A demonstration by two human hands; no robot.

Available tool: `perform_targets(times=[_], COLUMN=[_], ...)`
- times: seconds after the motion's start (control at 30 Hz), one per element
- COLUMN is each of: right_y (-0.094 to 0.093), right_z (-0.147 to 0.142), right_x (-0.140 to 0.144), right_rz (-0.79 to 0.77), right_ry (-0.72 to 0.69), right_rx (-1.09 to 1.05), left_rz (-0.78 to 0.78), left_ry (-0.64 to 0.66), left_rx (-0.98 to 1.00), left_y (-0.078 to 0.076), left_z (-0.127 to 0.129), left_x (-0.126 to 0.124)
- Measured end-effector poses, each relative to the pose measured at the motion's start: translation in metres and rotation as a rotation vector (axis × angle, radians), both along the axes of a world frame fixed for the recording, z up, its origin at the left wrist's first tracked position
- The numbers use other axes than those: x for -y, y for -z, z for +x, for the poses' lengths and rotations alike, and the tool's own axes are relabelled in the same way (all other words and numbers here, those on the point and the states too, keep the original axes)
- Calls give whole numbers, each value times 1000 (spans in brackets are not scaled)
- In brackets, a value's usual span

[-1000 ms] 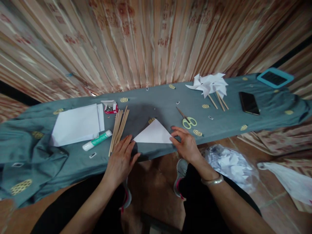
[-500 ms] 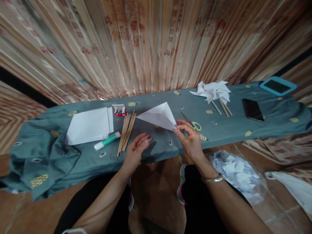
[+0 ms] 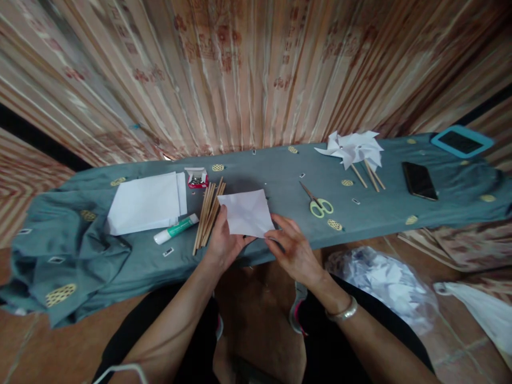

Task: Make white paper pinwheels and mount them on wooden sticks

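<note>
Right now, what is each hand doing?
Left hand: closed on the paper, gripping its left edge.
Right hand: closed on the same paper's lower right corner.

Both forearms are being shown bare, with no sleeves reaching the left hand [image 3: 222, 246] or the right hand [image 3: 293, 250]. A slim silver-coloured bangle [image 3: 341, 313] is being worn on the right wrist. Black trousers [image 3: 340, 346] are being worn, and grey sports shoes with pink trim [image 3: 298, 309] are being seen below.
</note>
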State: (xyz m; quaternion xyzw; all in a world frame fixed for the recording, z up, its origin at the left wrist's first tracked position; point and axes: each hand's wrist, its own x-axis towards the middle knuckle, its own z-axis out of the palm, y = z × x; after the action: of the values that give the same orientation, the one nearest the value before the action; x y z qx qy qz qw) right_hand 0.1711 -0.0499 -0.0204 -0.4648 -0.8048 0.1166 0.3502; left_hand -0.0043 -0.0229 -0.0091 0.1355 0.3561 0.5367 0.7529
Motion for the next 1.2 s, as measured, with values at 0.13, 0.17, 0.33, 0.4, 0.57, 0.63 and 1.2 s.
perform_targets(times=[0.13,0.17,0.33,0.4,0.57,0.63,1.2], right_y=[2,3,6,6,6,6,-7], right_z=[1,3,14,18,28,31,31], right_x=[-2,-3,-9,-10,-11,-11,-20], right_rz=[-68,-111,-343,-436,-573,-601,-271], right_ry=[24,48,150,163,182,176,301], right_rx=[-64,-113,-431,-532,-722,-728,-427], left_rz=[12,14,51,39,4,9,60], left_ry=[12,9,-93,-158,-237,-251,-93], left_rx=[26,21,-92,-127,-176,-188,-131], left_y=[1,2,6,8,7,5,4], left_z=[1,1,-4,-6,-9,-10,9], left_x=[-7,-10,-24,-30,-41,-45,-43])
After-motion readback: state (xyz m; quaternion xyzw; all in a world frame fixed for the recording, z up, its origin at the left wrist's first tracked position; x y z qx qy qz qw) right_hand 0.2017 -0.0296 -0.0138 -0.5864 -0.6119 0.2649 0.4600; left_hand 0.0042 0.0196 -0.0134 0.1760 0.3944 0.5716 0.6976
